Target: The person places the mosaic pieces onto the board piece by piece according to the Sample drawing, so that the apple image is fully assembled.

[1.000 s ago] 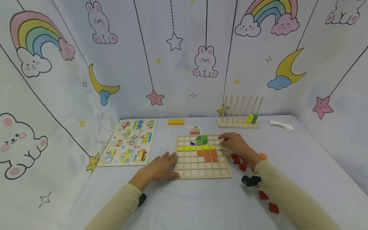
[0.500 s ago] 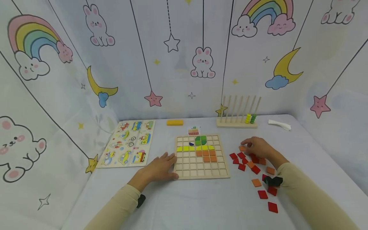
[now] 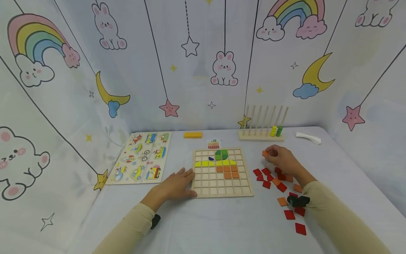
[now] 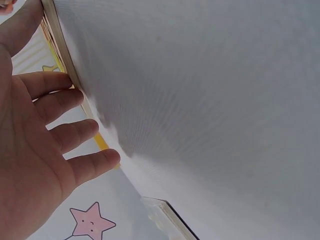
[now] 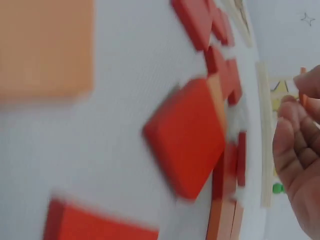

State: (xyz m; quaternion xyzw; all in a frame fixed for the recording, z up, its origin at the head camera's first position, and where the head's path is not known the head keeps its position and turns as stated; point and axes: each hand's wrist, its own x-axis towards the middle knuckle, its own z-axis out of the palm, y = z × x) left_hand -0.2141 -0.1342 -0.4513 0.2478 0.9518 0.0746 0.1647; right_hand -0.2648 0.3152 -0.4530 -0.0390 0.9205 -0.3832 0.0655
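A wooden grid board (image 3: 203,192) lies in the middle of the table, with green, yellow, orange and dark blue tiles in some of its squares. My left hand (image 3: 173,185) rests at the board's left edge, fingers spread; in the left wrist view the left hand (image 4: 45,135) touches the board's side (image 4: 62,50). To the right of the board, my right hand (image 3: 280,158) pinches an orange tile (image 3: 265,153) between thumb and fingertips, raised above the loose tiles. The right wrist view shows the right hand (image 5: 302,145) at its right side, with the tile's edge (image 5: 302,92) between the fingertips.
Loose red tiles (image 3: 289,214) and orange tiles (image 3: 282,201) lie scattered right of the board. A picture card (image 3: 214,143) sits behind it. A vehicle puzzle (image 3: 141,155) is at left. Along the back are a yellow block (image 3: 193,135), a peg rack (image 3: 261,137) and a white strip (image 3: 308,137).
My right hand has moved from the board's right edge out to the loose tiles, picked up an orange tile and lifted it. My left hand has stayed at the board's left edge.
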